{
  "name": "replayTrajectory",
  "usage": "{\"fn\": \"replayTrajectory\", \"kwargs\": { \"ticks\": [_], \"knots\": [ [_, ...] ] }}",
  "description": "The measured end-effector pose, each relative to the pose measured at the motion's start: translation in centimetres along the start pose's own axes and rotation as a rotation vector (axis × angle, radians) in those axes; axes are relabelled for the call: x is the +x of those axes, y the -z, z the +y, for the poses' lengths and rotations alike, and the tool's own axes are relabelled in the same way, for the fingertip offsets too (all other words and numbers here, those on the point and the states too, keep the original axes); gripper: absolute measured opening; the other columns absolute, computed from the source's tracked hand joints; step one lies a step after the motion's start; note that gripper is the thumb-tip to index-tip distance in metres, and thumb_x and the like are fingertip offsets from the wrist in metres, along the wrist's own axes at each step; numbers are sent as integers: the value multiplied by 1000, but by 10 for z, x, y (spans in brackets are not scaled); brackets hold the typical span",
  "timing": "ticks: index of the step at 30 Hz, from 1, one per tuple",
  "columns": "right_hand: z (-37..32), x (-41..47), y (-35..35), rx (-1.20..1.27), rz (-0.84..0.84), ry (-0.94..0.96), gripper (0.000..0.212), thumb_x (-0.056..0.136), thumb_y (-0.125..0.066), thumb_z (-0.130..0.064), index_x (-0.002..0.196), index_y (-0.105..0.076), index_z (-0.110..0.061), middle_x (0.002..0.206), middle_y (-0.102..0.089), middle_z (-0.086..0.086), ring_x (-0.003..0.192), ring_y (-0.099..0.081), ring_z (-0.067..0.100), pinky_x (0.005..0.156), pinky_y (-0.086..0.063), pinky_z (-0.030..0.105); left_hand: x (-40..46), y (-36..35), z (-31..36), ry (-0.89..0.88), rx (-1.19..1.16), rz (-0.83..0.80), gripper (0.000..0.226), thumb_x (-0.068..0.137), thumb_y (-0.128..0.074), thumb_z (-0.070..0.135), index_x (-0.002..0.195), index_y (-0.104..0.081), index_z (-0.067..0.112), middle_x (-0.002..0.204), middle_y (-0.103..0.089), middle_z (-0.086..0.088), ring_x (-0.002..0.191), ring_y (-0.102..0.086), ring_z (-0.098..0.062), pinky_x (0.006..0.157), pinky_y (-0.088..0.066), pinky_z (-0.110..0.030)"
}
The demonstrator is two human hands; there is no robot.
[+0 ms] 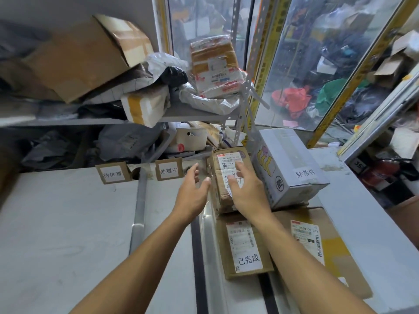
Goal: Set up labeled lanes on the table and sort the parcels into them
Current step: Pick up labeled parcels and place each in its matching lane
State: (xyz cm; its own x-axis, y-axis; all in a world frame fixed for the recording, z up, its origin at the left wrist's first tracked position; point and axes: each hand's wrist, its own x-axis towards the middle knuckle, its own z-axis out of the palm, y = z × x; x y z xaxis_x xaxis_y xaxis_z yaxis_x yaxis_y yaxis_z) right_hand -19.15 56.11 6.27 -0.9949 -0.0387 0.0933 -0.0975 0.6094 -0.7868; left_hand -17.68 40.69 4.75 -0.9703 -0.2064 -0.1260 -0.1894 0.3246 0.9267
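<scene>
- Forearms come up from the bottom edge; both hands are out over the table (56, 234), fingers loose and spread, holding nothing.
- Left hand (192, 196) hovers just left of the brown parcel (223, 177), thumb near its side. Can't tell if it actually touches.
- Right hand (246, 191) is over the parcel's top, fingertips on or just above its label (229, 165). Contact is unclear too.
- Parcel stands on end, squeezed between the hands, with the white box (288, 168) just right of the right hand.
- Risk, my guess: it's tall and narrow, so a one-sided nudge tips it toward the left hand or knocks it into the white box.
- Also, it's perched at the far edge of the flat box (247, 248) under the right wrist, so dragging it could shift that one and its lane tag.
- Another worry: the shelf pile (145, 109) beyond the hands overhangs, so lifting high might clip it.
- Readable writing: far left of the left hand, a card (112, 173) says 待处理; next to it another card (169, 170) says 处理中.
- White box reads 异常件; the flat box reads 已完成.
- Parcel label shows roughly "642 #668-00 033"; the rest is too small.
</scene>
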Motion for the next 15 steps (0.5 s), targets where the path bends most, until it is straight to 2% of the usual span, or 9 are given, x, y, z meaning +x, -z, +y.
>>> {"fn": "replayTrajectory", "kwargs": {
  "ticks": [2,5,8,9,12,15],
  "knots": [
    [-24,-9,-13,62,-40,34,51,100,-54,-32,149,-43,-21,145,-53,-2,128,-50,10,105,-41,28,-8,25,-5,-48,28,51,51,99,-54,31,147,-38,27,141,-51,2,122,-50,-10,96,-43,-25],
    [-63,-25,-41,125,-99,96,52,99,-54,-36,149,-42,-27,138,-55,-8,119,-52,1,93,-40,15,-22,69,-13,-89,70,128,45,99,-53,34,142,-43,32,128,-52,13,111,-50,-2,87,-39,-20],
    [-103,-45,-79,148,-166,165,52,98,-55,-39,148,-42,-30,126,-57,-15,114,-54,0,95,-45,20,-44,124,-28,-87,80,200,39,99,-54,35,137,-46,35,122,-52,17,104,-53,0,79,-41,-14],
    [-117,-53,-94,161,-202,185,52,98,-55,-39,148,-42,-30,126,-57,-15,113,-54,-2,94,-44,18,-53,144,-35,-84,73,224,37,99,-54,35,135,-47,35,122,-54,17,103,-55,1,78,-42,-12],
    [-160,-80,-146,179,-316,232,52,99,-54,-40,149,-38,-33,137,-54,-12,106,-52,-6,87,-38,9,-81,208,-58,-61,72,316,33,100,-53,33,132,-47,37,119,-52,18,100,-55,4,73,-39,-7],
    [-205,-111,-205,158,-393,274,52,99,-54,-42,148,-39,-34,142,-54,-10,105,-53,-3,88,-44,18,-112,275,-86,0,70,415,37,100,-53,33,136,-47,34,121,-49,17,105,-53,-3,70,-38,-6]
  ]
}}
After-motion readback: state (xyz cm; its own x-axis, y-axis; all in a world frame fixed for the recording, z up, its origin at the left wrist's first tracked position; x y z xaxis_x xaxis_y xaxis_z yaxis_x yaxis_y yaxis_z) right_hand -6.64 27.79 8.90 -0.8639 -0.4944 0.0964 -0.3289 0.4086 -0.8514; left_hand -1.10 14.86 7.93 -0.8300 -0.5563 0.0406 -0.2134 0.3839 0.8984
